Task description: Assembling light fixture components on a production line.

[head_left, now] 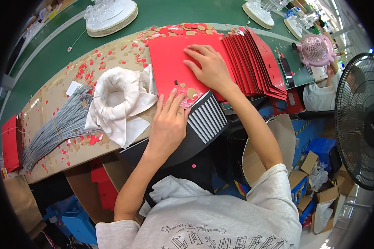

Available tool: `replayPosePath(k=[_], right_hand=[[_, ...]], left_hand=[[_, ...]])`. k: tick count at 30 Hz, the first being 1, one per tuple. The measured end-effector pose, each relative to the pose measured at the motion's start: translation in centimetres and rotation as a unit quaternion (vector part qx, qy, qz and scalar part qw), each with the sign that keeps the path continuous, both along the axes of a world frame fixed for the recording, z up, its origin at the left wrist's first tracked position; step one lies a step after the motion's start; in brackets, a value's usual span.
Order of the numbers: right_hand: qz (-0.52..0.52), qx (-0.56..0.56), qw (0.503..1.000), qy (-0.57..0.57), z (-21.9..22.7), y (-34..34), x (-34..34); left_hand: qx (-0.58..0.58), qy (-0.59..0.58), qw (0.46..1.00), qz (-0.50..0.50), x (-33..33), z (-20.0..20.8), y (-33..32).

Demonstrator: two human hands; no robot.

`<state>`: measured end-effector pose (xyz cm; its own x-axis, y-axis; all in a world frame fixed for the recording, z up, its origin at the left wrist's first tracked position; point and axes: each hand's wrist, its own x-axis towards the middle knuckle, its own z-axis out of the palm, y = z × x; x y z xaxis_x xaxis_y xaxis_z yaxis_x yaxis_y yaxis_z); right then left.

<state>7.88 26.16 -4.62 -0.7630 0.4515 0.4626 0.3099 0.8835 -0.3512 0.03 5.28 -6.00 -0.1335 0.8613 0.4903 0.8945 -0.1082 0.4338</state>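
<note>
A flat red card panel [170,58] with a small dark slot lies on the worktable in front of me. My right hand [212,68] rests on its upper right part, palm down with the fingers apart. Near the panel's lower edge is my left hand [169,120], its fingers stretched out over that edge. Several tan and red paper discs [192,93] lie on the panel beside the left fingertips. Just below, a black piece with pale grey stripes [207,118] sticks out from the table edge. Neither hand visibly grips anything.
A fanned row of red cards [253,62] stands at right. To the left lie a ring-shaped white cloth [120,93], a bundle of grey wires [58,124] and scattered discs [85,68]. A pink fan [315,50] and a large black fan [361,120] stand right.
</note>
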Motion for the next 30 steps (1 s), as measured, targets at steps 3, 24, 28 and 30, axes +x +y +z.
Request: replayPosePath(k=[3,24,28,30], right_hand=[[-0.058,0.098,0.993,-0.013,-1.1,0.9,-0.1],[-0.055,0.067,0.99,-0.109,1.5,6.1,-3.7],[0.0,0.166,0.975,-0.147,1.6,6.1,-2.9],[0.0,0.154,0.977,-0.151,1.0,4.8,-3.5]], left_hand=[[0.0,-0.008,1.0,-0.001,0.0,-0.1,0.0],[0.017,-0.054,0.998,0.001,0.0,-0.3,-0.2],[0.023,-0.059,0.998,0.001,0.2,-0.1,-0.1],[0.022,-0.065,0.998,0.006,0.2,-0.4,-0.6]])
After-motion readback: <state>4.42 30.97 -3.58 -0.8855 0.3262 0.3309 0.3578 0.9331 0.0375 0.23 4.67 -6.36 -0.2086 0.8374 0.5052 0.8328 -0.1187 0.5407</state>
